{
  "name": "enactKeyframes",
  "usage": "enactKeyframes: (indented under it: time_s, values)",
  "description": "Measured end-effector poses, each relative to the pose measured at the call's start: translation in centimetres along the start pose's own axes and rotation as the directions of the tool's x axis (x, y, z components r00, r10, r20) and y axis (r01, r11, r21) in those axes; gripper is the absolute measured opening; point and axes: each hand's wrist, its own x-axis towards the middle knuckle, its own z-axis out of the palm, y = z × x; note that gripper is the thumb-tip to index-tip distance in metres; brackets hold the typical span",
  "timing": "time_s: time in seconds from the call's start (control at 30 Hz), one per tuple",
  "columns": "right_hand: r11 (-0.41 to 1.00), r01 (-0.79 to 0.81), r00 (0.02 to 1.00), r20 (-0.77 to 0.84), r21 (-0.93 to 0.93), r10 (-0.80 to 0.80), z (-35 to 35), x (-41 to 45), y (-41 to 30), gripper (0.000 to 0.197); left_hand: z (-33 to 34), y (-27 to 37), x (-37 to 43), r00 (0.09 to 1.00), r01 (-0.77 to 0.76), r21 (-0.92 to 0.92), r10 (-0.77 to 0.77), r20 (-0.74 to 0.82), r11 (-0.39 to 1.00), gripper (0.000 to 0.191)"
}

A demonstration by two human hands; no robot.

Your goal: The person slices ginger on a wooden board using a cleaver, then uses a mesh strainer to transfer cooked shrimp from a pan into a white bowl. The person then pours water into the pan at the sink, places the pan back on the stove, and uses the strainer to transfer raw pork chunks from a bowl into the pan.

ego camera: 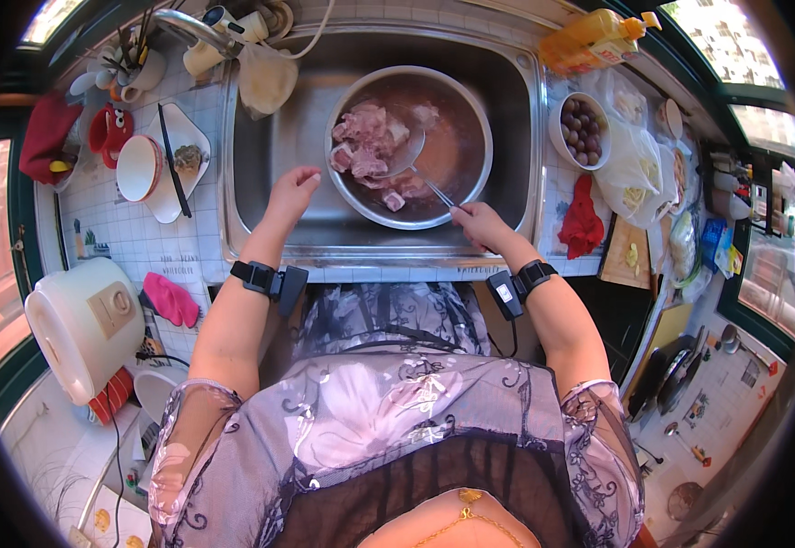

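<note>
My right hand (485,226) grips the metal handle of a skimmer (431,186) at the near right rim of a steel basin (488,161). The skimmer's round head reaches into the basin, against a heap of raw meat chunks (368,140). Reddish, cloudy water (448,161) surrounds the meat, and a few pieces lie apart from the heap. Just left of the basin, over the sink, my left hand (293,195) holds nothing, its fingers loosely curled with a small gap at the thumb. The basin rests in a stainless steel sink (294,144).
A faucet (195,31) and a hanging cloth bag (267,79) are at the sink's far left. Leftward lie a white plate (171,198) with black chopsticks (172,161) and a bowl (138,168). Rightward are a bowl of grapes (580,130), a red cloth (582,219) and a cutting board (627,253).
</note>
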Motion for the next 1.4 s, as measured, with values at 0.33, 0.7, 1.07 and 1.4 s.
enactKeyframes:
  time_s: [0.33, 0.7, 1.07, 1.4]
  values:
    - [0.983, 0.080, 0.984, -0.141, -0.168, -0.104, 0.8, 0.2, 1.1, 0.034, 2.3, -0.4, 5.5, 0.979, -0.165, 0.366, 0.196, -0.049, 0.916, 0.045]
    - [0.978, 0.137, 0.971, -0.176, -0.157, -0.164, 1.1, -1.8, 2.5, 0.034, 4.8, 0.0, 10.6, 0.890, -0.394, 0.588, 0.454, 0.051, 0.707, 0.034]
    - [0.955, 0.281, 0.935, -0.195, -0.098, -0.295, 1.1, -6.1, 6.5, 0.027, 5.3, 4.5, 5.5, 0.688, -0.708, 0.367, 0.707, 0.165, 0.604, 0.026]
    - [0.906, 0.281, 0.959, -0.127, 0.317, -0.253, 3.9, -6.9, 6.3, 0.024, -0.3, 6.8, 2.5, 0.836, -0.535, -0.040, 0.521, -0.175, 0.844, 0.023]
